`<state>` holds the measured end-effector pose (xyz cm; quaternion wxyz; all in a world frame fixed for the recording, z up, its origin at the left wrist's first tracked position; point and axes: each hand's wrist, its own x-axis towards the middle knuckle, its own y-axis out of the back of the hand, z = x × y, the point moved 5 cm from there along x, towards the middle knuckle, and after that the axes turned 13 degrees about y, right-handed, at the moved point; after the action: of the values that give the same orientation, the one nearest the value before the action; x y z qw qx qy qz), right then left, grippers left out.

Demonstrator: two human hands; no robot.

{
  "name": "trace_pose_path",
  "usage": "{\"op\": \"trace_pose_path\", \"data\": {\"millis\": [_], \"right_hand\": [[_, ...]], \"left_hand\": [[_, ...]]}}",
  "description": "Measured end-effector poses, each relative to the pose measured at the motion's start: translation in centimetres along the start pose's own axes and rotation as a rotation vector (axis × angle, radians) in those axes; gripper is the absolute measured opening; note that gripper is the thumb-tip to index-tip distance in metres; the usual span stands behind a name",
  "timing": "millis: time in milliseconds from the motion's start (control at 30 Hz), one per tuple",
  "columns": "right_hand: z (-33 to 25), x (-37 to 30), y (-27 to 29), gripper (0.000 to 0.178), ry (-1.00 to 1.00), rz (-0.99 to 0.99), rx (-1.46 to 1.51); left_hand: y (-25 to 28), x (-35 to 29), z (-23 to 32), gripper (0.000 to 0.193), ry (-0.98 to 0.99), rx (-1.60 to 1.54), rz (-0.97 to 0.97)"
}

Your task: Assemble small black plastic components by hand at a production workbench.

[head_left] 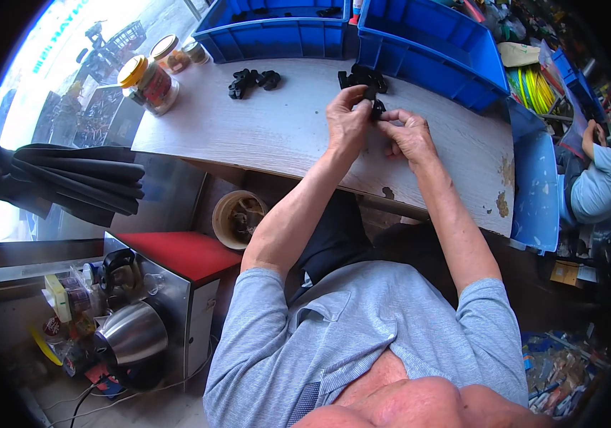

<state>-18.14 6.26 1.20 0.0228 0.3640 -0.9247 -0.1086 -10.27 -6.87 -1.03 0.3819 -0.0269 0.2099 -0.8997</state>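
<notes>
Both my hands meet over the far part of the white worktable [270,132], at a small black plastic part [377,108]. My left hand [348,116] is closed on it, thumb and fingers pinching from the left. From the right, my right hand [409,134] pinches at the same part with thumb and forefinger. The part's exact kind is too small to make out. Just beyond my hands lies a pile of similar black parts [364,77]. A second small pile of black parts [252,82] rests farther left on the tabletop.
Two blue bins [273,44], [427,68] line the table's far edge; the left one holds black pieces. Jars, one an orange-lidded jar [150,85], stand at the far left. A bucket [240,220] is below the table, near a red-topped cabinet [177,251]. Another person [596,182] sits at right.
</notes>
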Motion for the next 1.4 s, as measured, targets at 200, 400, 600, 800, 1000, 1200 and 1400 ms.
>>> {"op": "trace_pose_path", "data": {"millis": [200,400,600,800,1000,1200,1400], "right_hand": [[0.4,-0.8,0.9,0.018,0.076,0.028,0.172],[0.4,-0.8,0.8,0.016,0.065,0.033,0.211],[0.9,-0.5,1.1,0.035,0.068,0.058,0.194],[0.1,0.4,0.9,0.044,-0.027,-0.157,0.032],[-0.5,0.8,-0.2,0.042,-0.082,-0.176,-0.171],[-1.5,0.5,-0.4,0.038,-0.043,-0.188,-0.272],[-1.8,0.7,-0.4,0.040,-0.100,-0.232,-0.333]], "left_hand": [[-1.6,-1.4,0.1,0.031,0.196,-0.256,-0.002],[-1.7,-1.4,-1.4,0.032,0.279,-0.267,-0.134],[-0.8,-1.6,0.6,0.027,-0.124,0.332,-0.098],[-1.6,-3.5,2.8,0.032,-0.479,1.025,-0.270],[0.4,-4.2,4.0,0.032,-0.728,1.101,-0.207],[0.8,-4.6,4.4,0.030,-0.651,1.092,-0.185],[0.5,-4.1,4.3,0.041,-0.651,1.139,-0.279]]}}
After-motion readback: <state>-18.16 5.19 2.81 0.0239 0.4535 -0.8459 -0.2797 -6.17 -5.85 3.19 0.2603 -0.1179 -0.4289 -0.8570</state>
